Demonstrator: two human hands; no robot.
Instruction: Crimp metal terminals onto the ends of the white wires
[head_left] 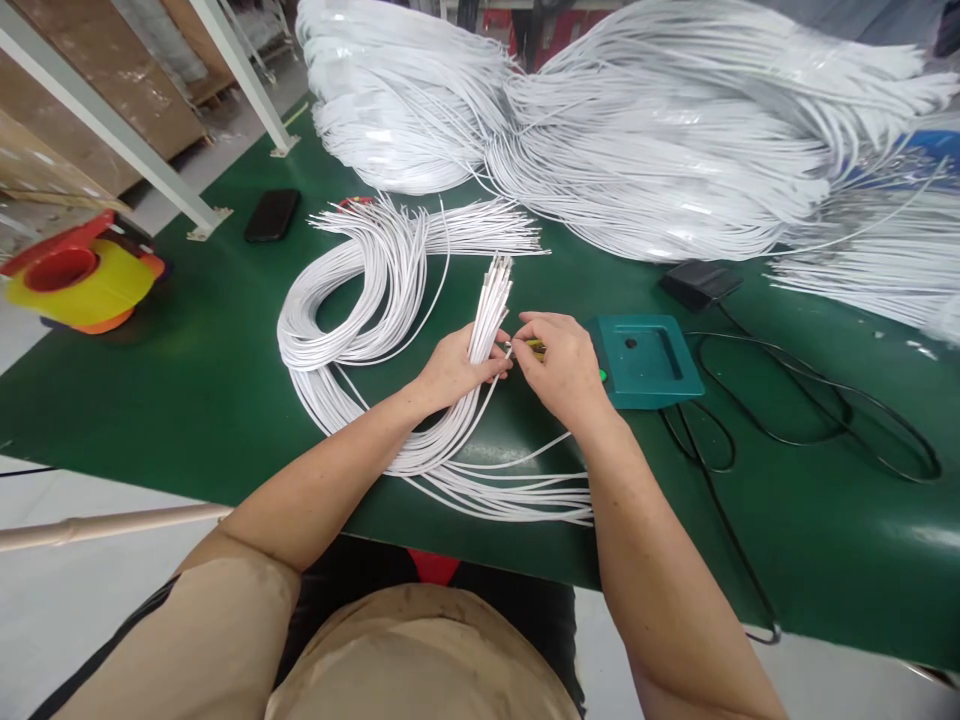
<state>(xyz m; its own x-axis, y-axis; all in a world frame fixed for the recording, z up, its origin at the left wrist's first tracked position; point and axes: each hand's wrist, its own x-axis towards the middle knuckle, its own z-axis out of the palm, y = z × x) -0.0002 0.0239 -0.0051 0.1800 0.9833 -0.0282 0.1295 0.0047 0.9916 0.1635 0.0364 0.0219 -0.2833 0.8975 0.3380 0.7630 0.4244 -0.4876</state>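
Note:
My left hand is wrapped round a bundle of white cables, whose ends point up and away above the fist. A single cable stands apart from the bundle, its tip between my two hands. Close beside it, my right hand is closed in a pinch near that tip. Something small, yellow and dark, shows between its fingers; most of it is hidden. From the left fist, the cables curve down and spread across the front of the table.
A looped cable bundle lies left on the green table. Large white cable heaps fill the back. At right are a teal device, a black adapter and a black cord. A phone and tape dispenser sit left.

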